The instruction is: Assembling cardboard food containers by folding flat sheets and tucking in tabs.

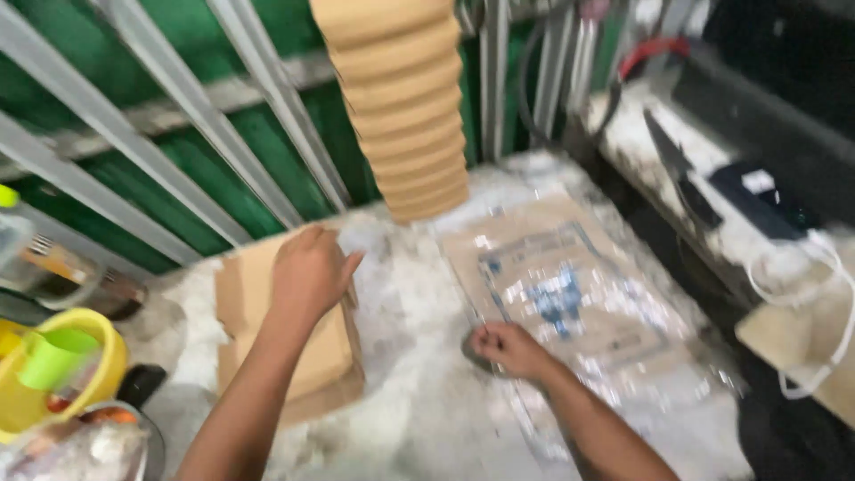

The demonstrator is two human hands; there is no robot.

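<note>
— Fingers [343, 267] of the left hand [307, 276] lie spread and flat on top of the box stack [298, 356], pressing it, not gripping. And the right?

— Right hand [509, 349] is pinched shut on the edge of a clear bag [570, 303], low on the surface [419, 392], just right of the boxes. A small dark round thing sits under its fingers; too blurred to name.

— What lies around them?

— The bag is flat, with brown card and blue print inside. Behind it hangs a tall stack of tan bowls [405, 107], close to the far edge of the surface. Grey bars [178, 98] over a green wall [80, 80] back everything.

— Anything crowding the boxes?

— At left, a yellow bucket [27, 392] with a green cup [53, 356] in it, near but apart. At right, a dark gap, then a ledge with white cable [824, 294].
</note>
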